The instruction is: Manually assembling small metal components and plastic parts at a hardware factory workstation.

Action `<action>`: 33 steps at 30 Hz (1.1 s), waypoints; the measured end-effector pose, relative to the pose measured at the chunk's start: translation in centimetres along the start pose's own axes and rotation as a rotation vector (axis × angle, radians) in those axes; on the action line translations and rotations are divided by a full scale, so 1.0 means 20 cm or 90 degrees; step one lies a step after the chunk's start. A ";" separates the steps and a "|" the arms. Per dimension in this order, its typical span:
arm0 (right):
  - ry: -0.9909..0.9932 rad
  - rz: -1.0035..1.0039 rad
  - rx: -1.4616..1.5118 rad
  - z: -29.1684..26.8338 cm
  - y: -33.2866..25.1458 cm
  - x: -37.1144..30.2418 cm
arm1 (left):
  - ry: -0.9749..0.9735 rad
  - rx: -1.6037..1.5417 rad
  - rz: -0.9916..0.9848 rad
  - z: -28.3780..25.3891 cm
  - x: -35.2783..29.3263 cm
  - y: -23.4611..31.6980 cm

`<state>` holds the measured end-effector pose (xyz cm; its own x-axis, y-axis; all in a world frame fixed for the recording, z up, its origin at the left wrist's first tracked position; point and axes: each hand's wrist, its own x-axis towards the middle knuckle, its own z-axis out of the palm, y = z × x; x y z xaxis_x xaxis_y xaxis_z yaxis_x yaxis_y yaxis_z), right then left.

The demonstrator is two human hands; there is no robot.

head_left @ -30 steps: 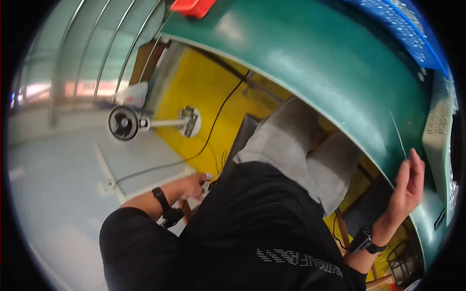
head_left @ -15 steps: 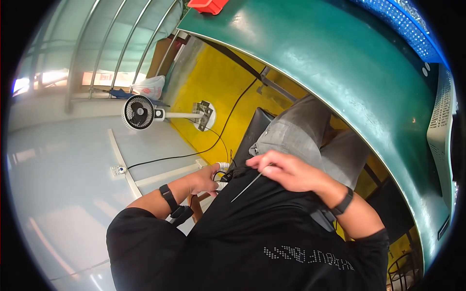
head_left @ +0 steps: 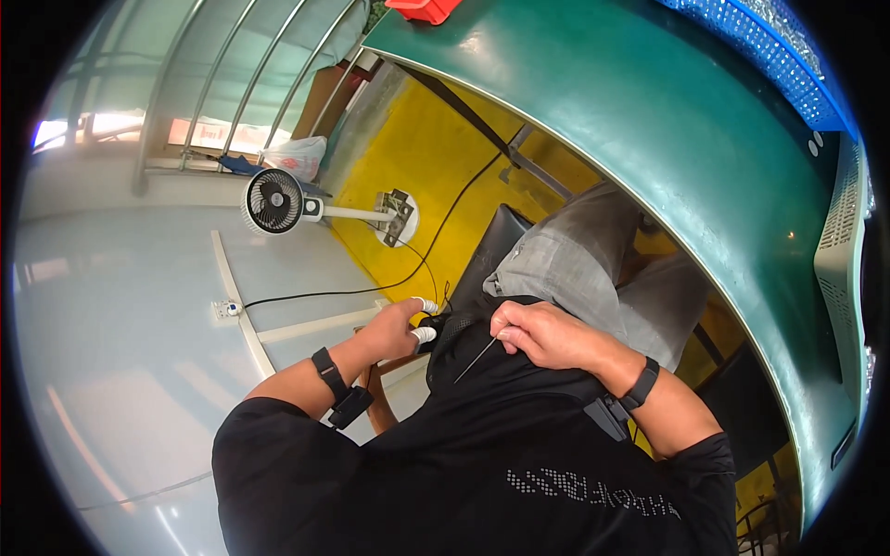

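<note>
My right hand (head_left: 540, 334) is closed in front of my black shirt (head_left: 519, 408), knuckles up. A thin metal rod-like tool (head_left: 475, 360) sticks out of its fist, slanting down and left toward me; whether it is one half of tweezers I cannot tell. To the left, my left hand (head_left: 394, 331) has white covers (head_left: 424, 334) on its thumb and a finger. Those fingertips are bent around a small dark thing beside the shirt, too hidden to name. Black straps circle both wrists.
A green table (head_left: 593, 120) curves past my lap, bearing a red bin (head_left: 425, 9) and a blue basket (head_left: 779, 56). Left of my seat stands a fan (head_left: 274, 200). A black cable (head_left: 371, 293) crosses from the wall socket (head_left: 225, 309) over the yellow floor.
My right hand has curled into a tighter fist, so less of the metal tool shows. My left hand has moved slightly up. The whole view has shifted a little.
</note>
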<state>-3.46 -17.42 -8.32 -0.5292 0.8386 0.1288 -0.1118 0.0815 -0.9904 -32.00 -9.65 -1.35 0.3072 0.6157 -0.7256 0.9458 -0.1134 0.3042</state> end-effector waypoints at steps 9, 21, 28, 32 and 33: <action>0.006 0.068 0.078 -0.02 0.00 -0.01 | -0.047 -0.031 -0.022 -0.05 0.08 -0.02; 0.074 0.171 0.306 -0.08 0.10 -0.08 | -0.138 -0.175 -0.112 -0.05 0.16 -0.09; 0.198 0.221 0.357 -0.16 0.07 -0.19 | -0.261 -0.332 -0.268 -0.12 0.21 -0.10; 0.269 0.237 0.313 -0.22 0.07 -0.27 | -0.264 -0.348 -0.327 -0.14 0.23 -0.15; 0.305 0.265 0.275 -0.23 0.07 -0.29 | -0.265 -0.343 -0.331 -0.13 0.24 -0.16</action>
<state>3.30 -19.80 -10.71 -0.1890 0.9037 -0.3843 -0.3538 -0.4277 -0.8318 -33.77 -4.30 -4.17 -0.0383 0.1390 -0.9896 0.8304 0.5553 0.0459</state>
